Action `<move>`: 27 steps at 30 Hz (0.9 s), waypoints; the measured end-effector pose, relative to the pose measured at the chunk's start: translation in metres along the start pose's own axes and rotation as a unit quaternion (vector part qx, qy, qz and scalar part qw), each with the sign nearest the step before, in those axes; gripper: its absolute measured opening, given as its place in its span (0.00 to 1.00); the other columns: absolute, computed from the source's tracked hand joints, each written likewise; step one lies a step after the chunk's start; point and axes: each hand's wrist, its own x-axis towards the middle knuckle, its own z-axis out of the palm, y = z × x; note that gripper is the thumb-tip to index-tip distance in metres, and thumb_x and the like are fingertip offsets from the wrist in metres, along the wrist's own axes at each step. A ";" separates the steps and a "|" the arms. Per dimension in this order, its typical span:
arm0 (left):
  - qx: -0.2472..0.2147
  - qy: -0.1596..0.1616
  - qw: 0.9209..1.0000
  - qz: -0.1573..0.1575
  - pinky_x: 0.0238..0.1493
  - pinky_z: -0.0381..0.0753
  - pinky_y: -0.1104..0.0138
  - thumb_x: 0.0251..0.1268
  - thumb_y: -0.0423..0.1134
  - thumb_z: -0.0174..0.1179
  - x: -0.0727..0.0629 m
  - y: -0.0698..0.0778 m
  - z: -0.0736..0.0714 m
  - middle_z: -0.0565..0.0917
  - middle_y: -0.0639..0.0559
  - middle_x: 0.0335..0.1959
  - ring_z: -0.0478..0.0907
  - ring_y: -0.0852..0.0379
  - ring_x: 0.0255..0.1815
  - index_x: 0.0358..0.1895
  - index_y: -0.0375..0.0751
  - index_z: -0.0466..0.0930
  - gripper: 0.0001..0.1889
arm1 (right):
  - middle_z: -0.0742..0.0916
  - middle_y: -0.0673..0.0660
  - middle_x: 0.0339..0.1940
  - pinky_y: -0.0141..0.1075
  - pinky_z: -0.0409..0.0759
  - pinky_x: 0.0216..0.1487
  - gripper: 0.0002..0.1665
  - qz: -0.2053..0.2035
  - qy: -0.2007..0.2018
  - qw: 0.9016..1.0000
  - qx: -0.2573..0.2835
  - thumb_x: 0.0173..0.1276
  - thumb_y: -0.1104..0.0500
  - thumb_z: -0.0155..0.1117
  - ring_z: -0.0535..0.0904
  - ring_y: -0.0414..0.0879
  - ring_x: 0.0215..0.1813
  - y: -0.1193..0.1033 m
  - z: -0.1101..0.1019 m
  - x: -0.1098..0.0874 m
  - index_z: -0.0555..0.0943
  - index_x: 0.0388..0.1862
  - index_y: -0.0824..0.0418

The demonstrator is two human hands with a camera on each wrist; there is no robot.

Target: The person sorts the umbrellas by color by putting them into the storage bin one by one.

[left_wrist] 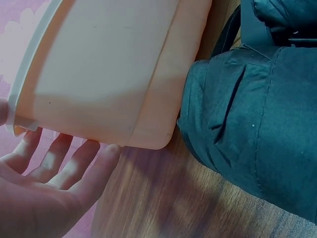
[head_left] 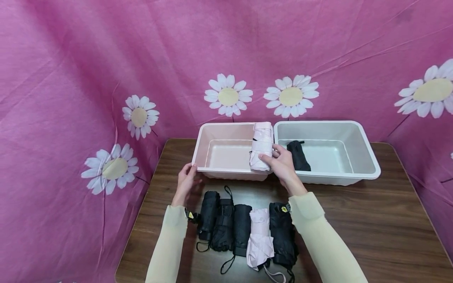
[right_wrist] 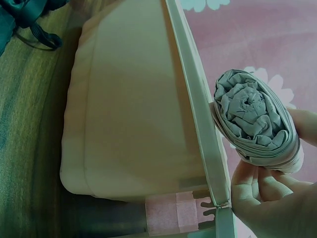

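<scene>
My right hand [head_left: 283,163] grips the near end of a pale pink folded umbrella [head_left: 263,141] at the right end of the pink bin [head_left: 230,171]. In the right wrist view the umbrella's rolled end [right_wrist: 252,111] shows above the bin's rim, between thumb and fingers. At the bin's front left corner my left hand [head_left: 185,181] holds the rim, its thumb on top and its fingers along the outer wall, as the left wrist view shows. A black folded umbrella [head_left: 299,156] leans inside the white bin [head_left: 332,179] on the right.
Nearer me lies a row of folded umbrellas: black ones, such as the leftmost [head_left: 209,216] and the rightmost [head_left: 282,236], and a pale pink one [head_left: 260,236]. The wooden table [head_left: 385,220] meets a pink flowered cloth [head_left: 177,59] behind the bins.
</scene>
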 end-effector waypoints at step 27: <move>0.002 -0.003 1.000 -0.003 0.55 0.77 0.41 0.73 0.44 0.51 0.001 -0.004 0.001 0.72 0.43 0.51 0.72 0.39 0.56 0.61 0.35 0.70 0.21 | 0.80 0.62 0.57 0.21 0.73 0.33 0.25 -0.051 0.133 0.984 -0.104 0.63 0.64 0.63 0.76 0.52 0.50 0.006 -0.015 -0.017 0.75 0.61 0.63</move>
